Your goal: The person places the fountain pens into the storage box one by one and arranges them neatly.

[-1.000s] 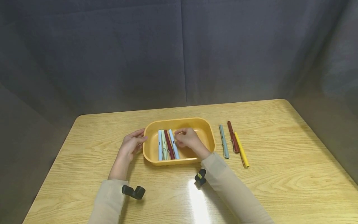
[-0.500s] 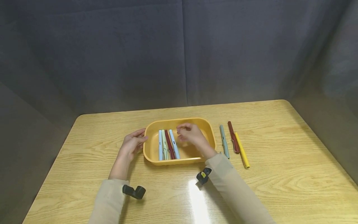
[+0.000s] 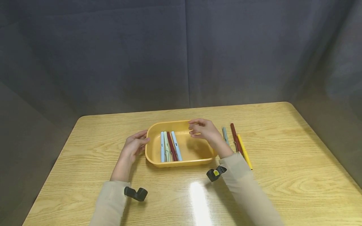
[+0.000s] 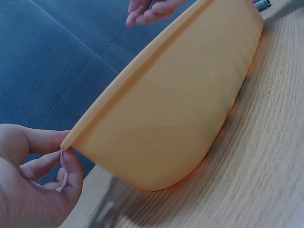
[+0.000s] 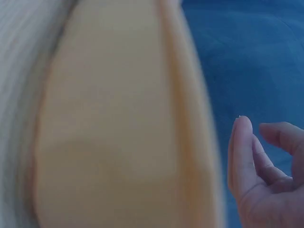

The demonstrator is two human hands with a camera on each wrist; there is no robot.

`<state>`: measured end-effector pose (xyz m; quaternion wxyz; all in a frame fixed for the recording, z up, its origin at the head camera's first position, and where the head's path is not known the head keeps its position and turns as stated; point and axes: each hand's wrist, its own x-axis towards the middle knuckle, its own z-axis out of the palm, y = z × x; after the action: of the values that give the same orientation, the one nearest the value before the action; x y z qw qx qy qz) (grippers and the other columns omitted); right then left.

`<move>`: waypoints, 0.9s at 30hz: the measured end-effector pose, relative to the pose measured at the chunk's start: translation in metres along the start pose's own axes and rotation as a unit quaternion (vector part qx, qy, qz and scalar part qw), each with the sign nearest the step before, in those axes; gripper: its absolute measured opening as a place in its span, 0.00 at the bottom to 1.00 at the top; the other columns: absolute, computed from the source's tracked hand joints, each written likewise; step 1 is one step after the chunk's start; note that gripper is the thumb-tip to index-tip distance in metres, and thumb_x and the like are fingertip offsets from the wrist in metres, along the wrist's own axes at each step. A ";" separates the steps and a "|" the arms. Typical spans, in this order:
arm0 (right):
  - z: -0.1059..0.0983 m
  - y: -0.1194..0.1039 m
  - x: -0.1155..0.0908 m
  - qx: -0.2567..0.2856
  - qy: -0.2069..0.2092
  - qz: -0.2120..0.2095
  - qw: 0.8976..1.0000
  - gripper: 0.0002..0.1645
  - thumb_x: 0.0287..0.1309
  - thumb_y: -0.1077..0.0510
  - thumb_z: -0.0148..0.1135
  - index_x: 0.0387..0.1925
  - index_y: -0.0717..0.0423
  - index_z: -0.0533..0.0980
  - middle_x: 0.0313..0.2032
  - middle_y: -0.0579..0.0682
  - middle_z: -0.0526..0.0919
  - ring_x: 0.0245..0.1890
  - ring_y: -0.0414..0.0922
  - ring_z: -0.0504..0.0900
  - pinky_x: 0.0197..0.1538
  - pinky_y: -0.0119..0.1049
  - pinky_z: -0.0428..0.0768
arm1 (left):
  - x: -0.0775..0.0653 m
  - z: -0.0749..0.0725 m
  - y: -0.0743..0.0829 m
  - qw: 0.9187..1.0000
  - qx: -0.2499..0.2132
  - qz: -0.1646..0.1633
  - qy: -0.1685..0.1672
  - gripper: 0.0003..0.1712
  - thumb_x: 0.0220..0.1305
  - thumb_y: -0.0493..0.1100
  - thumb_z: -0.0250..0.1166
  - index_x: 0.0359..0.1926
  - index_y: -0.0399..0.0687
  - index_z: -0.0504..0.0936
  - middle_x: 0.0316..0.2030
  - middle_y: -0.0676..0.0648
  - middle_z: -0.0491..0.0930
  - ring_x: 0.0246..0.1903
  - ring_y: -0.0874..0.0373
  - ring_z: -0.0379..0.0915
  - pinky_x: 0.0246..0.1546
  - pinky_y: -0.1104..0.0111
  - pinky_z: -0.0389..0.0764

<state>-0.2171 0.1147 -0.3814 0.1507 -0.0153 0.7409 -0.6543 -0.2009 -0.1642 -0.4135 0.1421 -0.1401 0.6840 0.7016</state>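
A yellow plastic tray (image 3: pixel 195 161) stands on the table, and my left hand (image 3: pixel 133 147) pinches its left rim between thumb and fingers, as the left wrist view also shows. Inside, on the left side, several pens lie side by side: a light blue pen (image 3: pixel 162 146), a pale green pen (image 3: pixel 166 144), a dark red pen (image 3: pixel 171 145) and another light blue pen (image 3: pixel 176 145). Over the tray's right part hovers my right hand (image 3: pixel 206 130), thumb and fingers apart and holding nothing. In the right wrist view the same hand (image 5: pixel 266 178) shows a gap between thumb and fingertips.
To the right of the tray lie a grey-green pen (image 3: pixel 225 135), partly hidden by my right wrist, a dark red pen (image 3: pixel 235 136) and a yellow pen (image 3: pixel 244 150). Dark curtains (image 3: pixel 141 62) hang behind and beside the wooden table (image 3: pixel 297 157).
My right hand has moved right and up, away from the pens in the tray. The left hand stays on the rim, and the pens lie as before.
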 end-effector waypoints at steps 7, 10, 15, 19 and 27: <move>-0.036 -0.008 -0.010 -0.015 0.005 0.000 1.000 0.26 0.68 0.61 0.48 0.64 0.69 0.64 0.57 0.68 0.71 0.39 0.37 0.79 0.44 0.24 0.83 | 0.001 0.002 0.000 1.000 0.000 -0.001 0.002 0.31 0.66 0.32 0.57 0.69 0.42 0.63 0.66 0.42 0.65 0.41 0.70 0.75 0.39 0.81 0.78; -0.054 -0.009 -0.013 -0.029 0.013 0.004 0.999 0.26 0.68 0.61 0.47 0.64 0.68 0.63 0.58 0.68 0.70 0.39 0.36 0.80 0.44 0.24 0.82 | 0.001 0.002 0.000 1.000 -0.001 0.002 -0.002 0.31 0.66 0.32 0.56 0.69 0.42 0.62 0.67 0.41 0.64 0.41 0.70 0.75 0.39 0.82 0.78; -0.080 -0.006 -0.022 -0.057 0.027 0.019 0.998 0.27 0.70 0.59 0.47 0.66 0.67 0.62 0.56 0.64 0.71 0.39 0.34 0.80 0.46 0.23 0.82 | 0.001 0.002 -0.001 1.000 0.002 0.006 -0.006 0.31 0.67 0.33 0.56 0.70 0.42 0.62 0.68 0.41 0.64 0.42 0.69 0.74 0.39 0.82 0.77; -0.098 -0.001 -0.030 -0.068 0.027 0.024 0.997 0.28 0.71 0.58 0.46 0.66 0.69 0.59 0.58 0.67 0.69 0.38 0.31 0.80 0.46 0.21 0.81 | 0.003 0.004 -0.001 1.000 -0.001 0.001 -0.002 0.31 0.66 0.33 0.57 0.69 0.42 0.62 0.68 0.42 0.64 0.43 0.69 0.74 0.39 0.82 0.77; -0.127 0.014 -0.038 -0.062 0.030 0.035 0.997 0.31 0.68 0.61 0.50 0.65 0.74 0.57 0.39 0.43 0.79 0.35 0.29 0.81 0.43 0.21 0.82 | 0.005 0.005 0.000 1.000 0.004 -0.004 0.002 0.31 0.66 0.34 0.58 0.69 0.43 0.63 0.68 0.43 0.64 0.43 0.69 0.74 0.42 0.80 0.77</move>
<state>-0.2096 0.2472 -0.3750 0.1499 0.0215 0.7846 -0.6013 -0.2053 -0.1589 -0.4155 0.1440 -0.1431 0.6868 0.6979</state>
